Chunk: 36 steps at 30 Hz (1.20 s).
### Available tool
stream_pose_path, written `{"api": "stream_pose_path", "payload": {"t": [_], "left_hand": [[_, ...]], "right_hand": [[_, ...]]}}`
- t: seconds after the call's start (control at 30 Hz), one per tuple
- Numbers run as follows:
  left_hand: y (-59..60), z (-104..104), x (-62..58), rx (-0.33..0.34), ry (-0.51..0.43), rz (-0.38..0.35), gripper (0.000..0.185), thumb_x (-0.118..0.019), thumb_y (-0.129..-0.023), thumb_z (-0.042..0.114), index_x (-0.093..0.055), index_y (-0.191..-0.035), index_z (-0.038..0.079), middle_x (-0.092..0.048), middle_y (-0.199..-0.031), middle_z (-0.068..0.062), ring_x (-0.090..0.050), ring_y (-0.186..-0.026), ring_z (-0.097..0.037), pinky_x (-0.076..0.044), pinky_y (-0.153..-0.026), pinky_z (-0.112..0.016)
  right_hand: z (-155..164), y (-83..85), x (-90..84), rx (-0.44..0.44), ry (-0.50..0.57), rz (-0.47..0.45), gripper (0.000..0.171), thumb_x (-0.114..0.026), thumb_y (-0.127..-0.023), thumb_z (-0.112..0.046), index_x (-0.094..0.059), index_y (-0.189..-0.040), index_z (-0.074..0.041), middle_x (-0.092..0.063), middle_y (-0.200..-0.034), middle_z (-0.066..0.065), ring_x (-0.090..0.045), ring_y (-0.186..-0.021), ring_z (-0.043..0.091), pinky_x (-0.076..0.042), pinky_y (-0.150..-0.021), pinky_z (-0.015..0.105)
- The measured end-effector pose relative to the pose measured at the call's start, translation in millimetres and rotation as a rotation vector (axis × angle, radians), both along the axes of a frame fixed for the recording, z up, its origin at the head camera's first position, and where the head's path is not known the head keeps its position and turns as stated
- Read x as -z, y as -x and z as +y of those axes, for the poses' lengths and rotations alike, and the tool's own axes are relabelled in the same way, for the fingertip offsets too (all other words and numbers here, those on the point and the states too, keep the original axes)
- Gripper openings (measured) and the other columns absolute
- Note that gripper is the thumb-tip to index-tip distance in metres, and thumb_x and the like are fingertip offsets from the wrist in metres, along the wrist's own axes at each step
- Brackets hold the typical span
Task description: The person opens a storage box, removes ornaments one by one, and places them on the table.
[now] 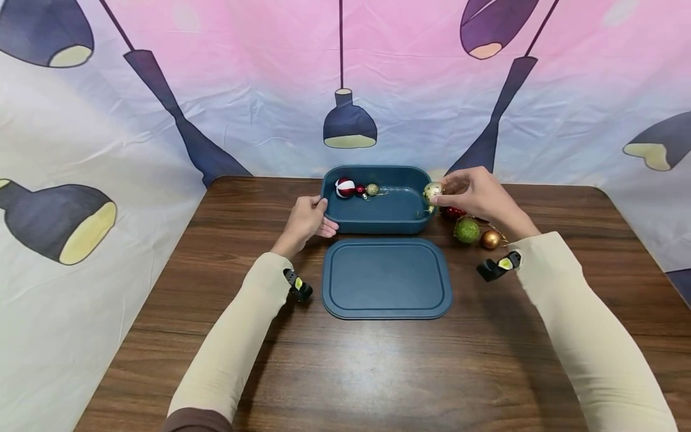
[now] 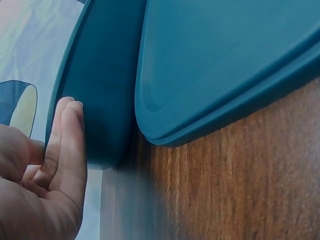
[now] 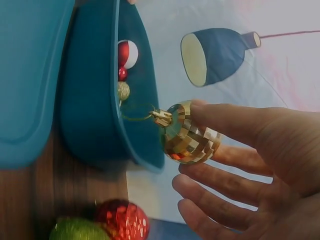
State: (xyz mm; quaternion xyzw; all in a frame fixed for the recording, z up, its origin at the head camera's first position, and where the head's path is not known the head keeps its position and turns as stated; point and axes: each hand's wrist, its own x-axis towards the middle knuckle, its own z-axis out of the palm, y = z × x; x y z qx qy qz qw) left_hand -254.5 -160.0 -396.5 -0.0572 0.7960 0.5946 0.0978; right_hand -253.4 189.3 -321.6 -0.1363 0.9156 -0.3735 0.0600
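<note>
Dark brown wood-grain table (image 1: 378, 372), rounded far corners, pushed up against a wrinkled fabric backdrop (image 1: 243, 90) that wraps round both sides. Cloth fades pink at top to pale blue-white lower down, printed with navy and purple pendant lamps (image 1: 349, 123) with cream openings. Even soft light, faint shadows on the tabletop

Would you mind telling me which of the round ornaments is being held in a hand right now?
The mirrored gold faceted ball, pinched by the right hand over the teal tub's rim; the others lie loose.
</note>
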Motion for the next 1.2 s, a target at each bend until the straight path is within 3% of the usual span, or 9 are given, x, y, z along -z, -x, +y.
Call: {"api": "stream_pose_path", "payload": {"t": [0.4,0.63,0.87,1.2], "left_hand": [[-1.0,-0.4,-0.9,-0.007,-0.005,-0.011,0.055,-0.041,-0.112,0.024,-0.025,-0.160,0.002,-0.073,-0.085,-0.021,-0.075,-0.068,-0.028,-0.064,-0.064,-0.035],[-1.3,-0.1,-2.5,-0.007,-0.008,-0.014,0.055,-0.041,-0.112,0.024,-0.025,-0.160,0.002,-0.074,-0.084,-0.020,-0.075,-0.070,-0.029,-0.064,-0.066,-0.036],[-2.5,-0.1,-3.4,0.000,-0.011,-0.007,0.055,-0.042,-0.111,0.023,-0.027,-0.159,0.002,-0.074,-0.084,-0.020,-0.075,-0.074,-0.033,-0.064,-0.065,-0.035],[-2.2,0.5,-4.1,0.008,-0.011,-0.011,0.054,-0.041,-0.112,0.024,-0.027,-0.160,0.003,-0.074,-0.085,-0.021,-0.075,-0.075,-0.033,-0.064,-0.064,-0.033]], "right_hand": [[25.9,-16.1,2.8,0.016,-0.078,-0.042,0.057,-0.077,-0.090,-0.043,-0.066,-0.129,-0.004,-0.068,-0.121,0.020,-0.064,-0.108,0.033,-0.053,-0.090,0.052],[38.7,-22.8,8.8,0.000,-0.128,0.001,0.049,-0.082,-0.087,-0.038,-0.071,-0.121,-0.004,-0.072,-0.109,0.014,-0.065,-0.095,0.028,-0.053,-0.076,0.040],[49.0,-29.3,18.9,-0.026,-0.123,-0.027,0.049,-0.084,-0.085,-0.037,-0.072,-0.118,-0.002,-0.073,-0.108,0.014,-0.067,-0.096,0.028,-0.053,-0.069,0.030],[62.3,-36.1,32.6,-0.036,-0.138,-0.049,0.048,-0.088,-0.081,-0.035,-0.074,-0.114,-0.003,-0.074,-0.107,0.013,-0.068,-0.101,0.027,-0.054,-0.082,0.036]]}}
